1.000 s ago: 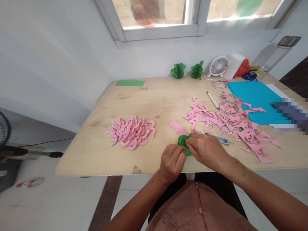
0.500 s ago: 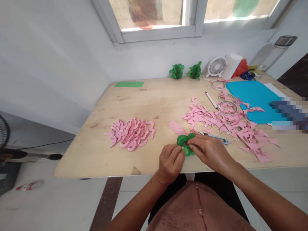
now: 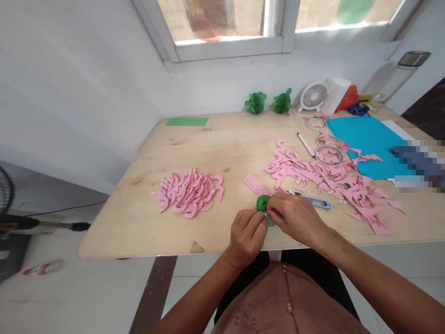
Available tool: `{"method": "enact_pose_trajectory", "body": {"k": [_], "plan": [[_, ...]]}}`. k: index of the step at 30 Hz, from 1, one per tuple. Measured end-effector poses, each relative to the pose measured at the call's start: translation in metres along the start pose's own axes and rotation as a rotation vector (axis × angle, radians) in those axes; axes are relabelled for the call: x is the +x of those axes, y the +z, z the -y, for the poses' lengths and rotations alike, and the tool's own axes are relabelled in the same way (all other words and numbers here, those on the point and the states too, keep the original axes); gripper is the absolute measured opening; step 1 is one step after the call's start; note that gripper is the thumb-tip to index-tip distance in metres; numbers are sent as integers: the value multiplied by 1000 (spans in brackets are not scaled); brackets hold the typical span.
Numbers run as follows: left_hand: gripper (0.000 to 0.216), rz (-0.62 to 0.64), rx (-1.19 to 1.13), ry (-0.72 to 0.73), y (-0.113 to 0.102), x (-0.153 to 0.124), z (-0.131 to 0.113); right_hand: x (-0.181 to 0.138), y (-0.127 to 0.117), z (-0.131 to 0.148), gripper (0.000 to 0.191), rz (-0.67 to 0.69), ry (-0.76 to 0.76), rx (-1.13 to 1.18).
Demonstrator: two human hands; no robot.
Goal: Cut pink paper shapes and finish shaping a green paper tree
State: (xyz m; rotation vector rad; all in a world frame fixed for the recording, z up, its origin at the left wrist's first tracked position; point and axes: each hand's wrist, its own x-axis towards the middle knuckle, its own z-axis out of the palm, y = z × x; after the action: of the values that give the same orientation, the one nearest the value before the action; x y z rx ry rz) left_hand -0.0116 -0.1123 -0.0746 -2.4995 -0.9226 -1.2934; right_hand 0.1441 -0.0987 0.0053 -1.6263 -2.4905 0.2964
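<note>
Wooden table [image 3: 194, 153] — window-lit white wall [image 3: 86, 79]

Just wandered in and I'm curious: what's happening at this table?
A person sits at a wooden table, both hands pinching a small green paper piece at the near edge: left hand below, right hand beside it. Pink cut-outs lie in a pile to the left, pink scraps and snips to the right.

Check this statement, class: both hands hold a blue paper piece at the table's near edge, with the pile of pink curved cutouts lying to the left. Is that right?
Not quite. In the head view the paper piece pinched between the left hand and right hand is green, not blue. The rest stands: it is at the table's near edge, and the pink curved cutouts lie to the left.
</note>
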Motion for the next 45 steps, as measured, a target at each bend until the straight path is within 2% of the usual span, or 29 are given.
{"method": "enact_pose_trajectory", "body": {"k": [8,25,31,34,39,45], "plan": [[12,1,2,-6,0,0,0,0,4,2,19,-61,76,1],[10,4,16,-25,-1,9,-2,-1,6,2,16,-49,65,22],[10,14,-13,-79,0,6,-1,-4,3,2,18,-54,37,39],[14,1,-29,-119,0,7,0,-9,1,-1,19,-103,55,92],[22,-21,-54,-200,1,9,2,-26,-3,-11,19,-275,127,268],[19,25,-117,-321,1,11,3,-47,-3,-21,19,-321,184,383]]}}
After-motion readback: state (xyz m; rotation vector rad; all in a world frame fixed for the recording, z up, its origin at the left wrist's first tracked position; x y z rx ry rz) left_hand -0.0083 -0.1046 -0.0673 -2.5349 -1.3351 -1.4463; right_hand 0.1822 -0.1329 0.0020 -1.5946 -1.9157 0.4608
